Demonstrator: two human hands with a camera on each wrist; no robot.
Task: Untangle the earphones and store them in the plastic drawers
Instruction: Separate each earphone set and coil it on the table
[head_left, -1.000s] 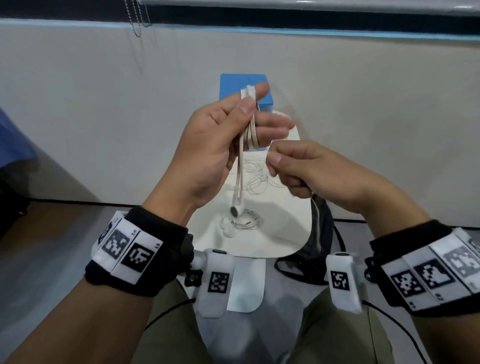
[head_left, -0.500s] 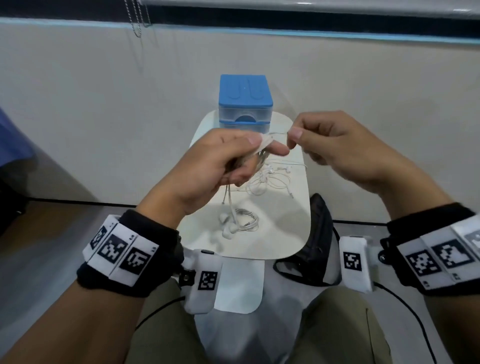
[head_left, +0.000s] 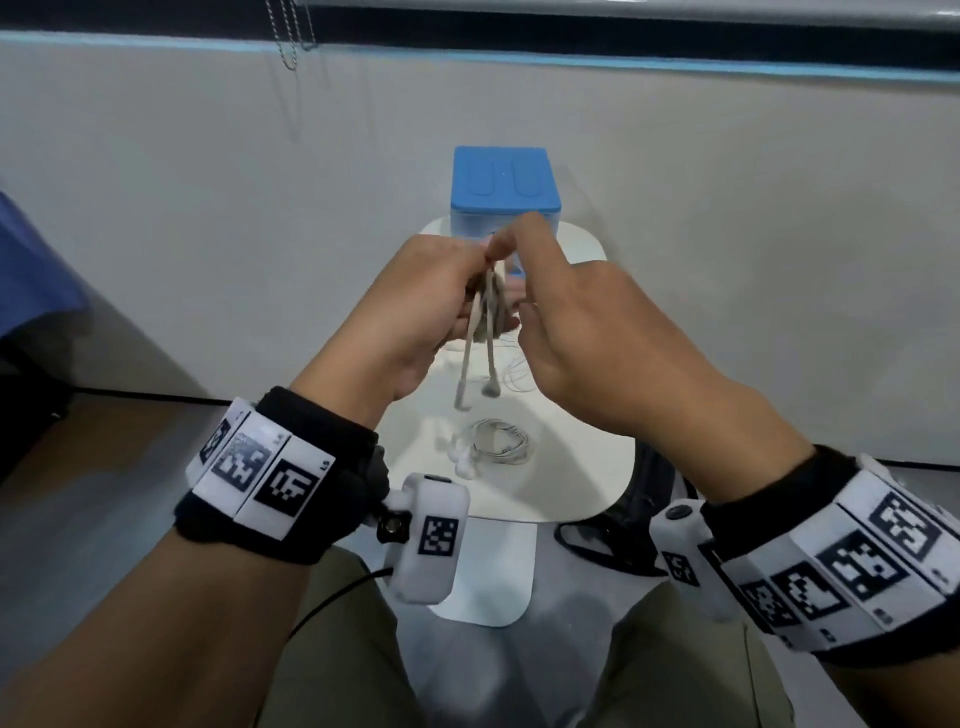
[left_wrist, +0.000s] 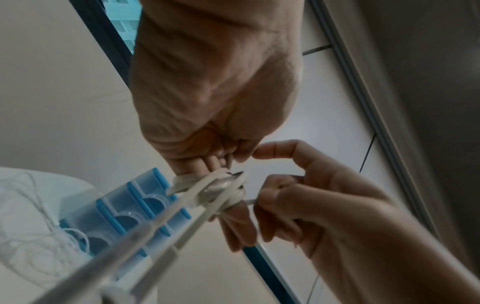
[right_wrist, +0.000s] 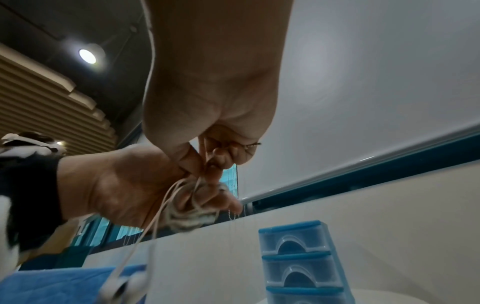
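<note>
Two earbud stems were seen hanging side by side from a bundle of white earphones (head_left: 485, 312) that was wound in several flat loops around the fingers of the left hand (head_left: 415, 306), well above the small white table (head_left: 587, 457). In the left wrist view the cord (left_wrist: 221, 189) was shown wrapped in overlapping turns, pale and slightly glossy, with two straight lengths running down toward the camera. The left hand's fingers were curled around that coil. A thin strand at the top of the bundle was pinched between thumb and forefinger of the right hand (head_left: 582, 332), the remaining fingers being loosely bent; exactly which part of the cord was pinched could not be made out, as the contact was blurred.

A second coiled pair (head_left: 498, 444) was left lying on the table below the hands, and a loose tangle (head_left: 511, 364) was partly hidden behind them. The plastic drawers (head_left: 504, 192), blue-topped with three translucent fronts, were stood at the far edge of the table with all fronts closed.

Compared with half a second earlier, the right hand had been brought in from the right and joined to the left, and both hands had been raised in front of the drawers.
</note>
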